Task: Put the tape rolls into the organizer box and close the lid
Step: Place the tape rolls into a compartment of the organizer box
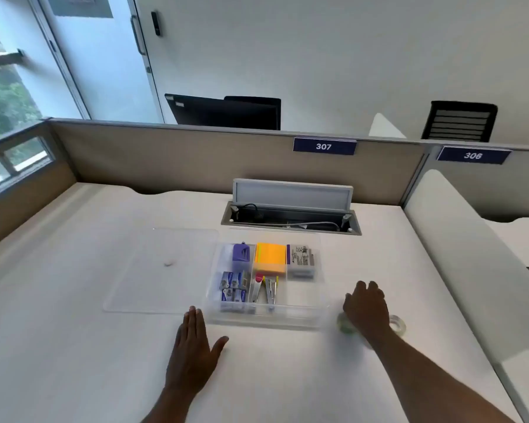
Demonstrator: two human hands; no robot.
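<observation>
A clear plastic organizer box [306,319] stands open on the white desk, holding a purple sharpener, orange sticky notes, an eraser, staple boxes and clips. Its clear lid [153,270] lies flat to the left of it. To the right of the box are two tape rolls: a greenish one [344,325] and a clear one [398,323]. My right hand [365,306] hovers over them, covering part of each; whether it grips one I cannot tell. My left hand [193,349] lies flat on the desk, fingers apart, just left of the box's front corner.
An open cable tray [290,215] with a raised flap is set into the desk behind the box. A beige partition [196,157] with number tags 307 and 306 closes the back. A white divider panel [471,264] stands along the right.
</observation>
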